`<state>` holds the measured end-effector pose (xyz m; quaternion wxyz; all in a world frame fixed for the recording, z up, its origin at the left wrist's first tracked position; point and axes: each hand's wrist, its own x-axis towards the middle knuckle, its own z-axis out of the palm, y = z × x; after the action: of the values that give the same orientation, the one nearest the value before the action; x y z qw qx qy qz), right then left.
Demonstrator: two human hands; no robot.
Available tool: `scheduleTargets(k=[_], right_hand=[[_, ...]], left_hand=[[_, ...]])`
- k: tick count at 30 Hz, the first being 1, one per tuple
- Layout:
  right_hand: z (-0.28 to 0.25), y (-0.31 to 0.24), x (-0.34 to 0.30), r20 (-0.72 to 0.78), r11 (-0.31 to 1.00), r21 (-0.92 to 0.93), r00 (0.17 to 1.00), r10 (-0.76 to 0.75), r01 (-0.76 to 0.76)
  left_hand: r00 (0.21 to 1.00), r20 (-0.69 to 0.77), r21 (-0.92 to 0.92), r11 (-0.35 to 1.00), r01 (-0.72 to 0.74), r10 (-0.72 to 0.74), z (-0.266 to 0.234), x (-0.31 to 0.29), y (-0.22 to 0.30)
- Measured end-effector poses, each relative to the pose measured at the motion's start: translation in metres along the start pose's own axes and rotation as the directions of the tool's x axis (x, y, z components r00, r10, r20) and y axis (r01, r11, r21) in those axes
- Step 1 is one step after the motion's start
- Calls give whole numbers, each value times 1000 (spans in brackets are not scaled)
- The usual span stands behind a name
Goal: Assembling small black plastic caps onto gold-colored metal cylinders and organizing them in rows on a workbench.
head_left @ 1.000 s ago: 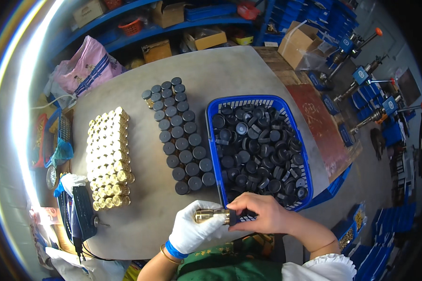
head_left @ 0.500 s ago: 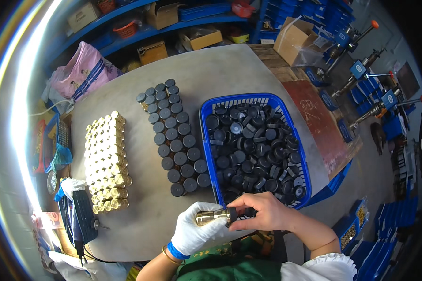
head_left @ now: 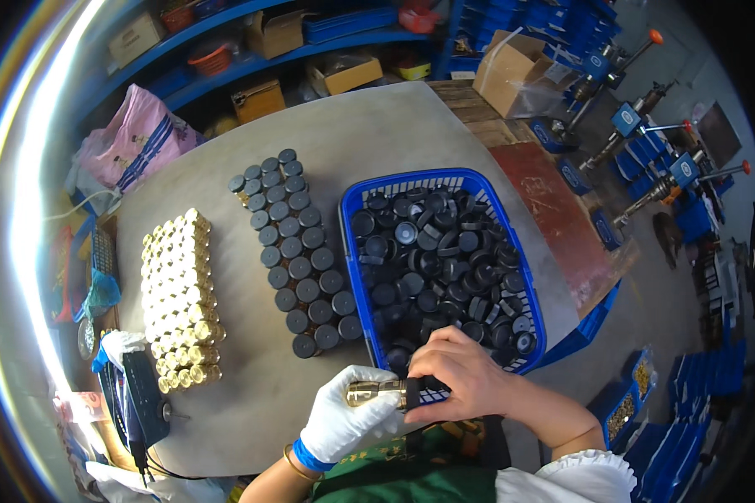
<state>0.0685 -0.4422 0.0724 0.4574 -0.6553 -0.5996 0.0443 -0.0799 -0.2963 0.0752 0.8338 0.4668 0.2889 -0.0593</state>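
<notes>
In my white-gloved left hand, a shiny brass cylindrical fitting lies sideways, gripped by fingers and thumb. My bare right hand has its fingers and thumb around a black round cap at the fitting's right end. Both hands are at the near edge of a blue plastic basket filled with loose black caps. Left of the basket stand rows of brass fittings topped with black caps. Farther left is a block of bare brass fittings.
Everything stands on a grey table. A corded black tool box sits at its near left corner. A pink bag lies beyond the far left edge. Blue lever presses and a cardboard box are at the right.
My right fingers have shifted around the cap, with the knuckles raised higher. My left hand keeps its hold on the brass fitting. The whole view has shifted slightly.
</notes>
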Motion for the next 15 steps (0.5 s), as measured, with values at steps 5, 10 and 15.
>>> scheduleTargets(k=[5, 10, 15], right_hand=[[-17, 15, -10, 408, 919, 165, 873, 268, -359], [-53, 48, -3, -179, 624, -719, 949, 261, -308], [-53, 60, -12, -203, 753, -595, 959, 200, -283]], left_hand=[[925, 36, 379, 852, -362, 377, 14, 0, -9], [871, -2, 169, 859, -483, 490, 21, 4, -7], [788, 64, 431, 695, -575, 612, 8, 11, -5]])
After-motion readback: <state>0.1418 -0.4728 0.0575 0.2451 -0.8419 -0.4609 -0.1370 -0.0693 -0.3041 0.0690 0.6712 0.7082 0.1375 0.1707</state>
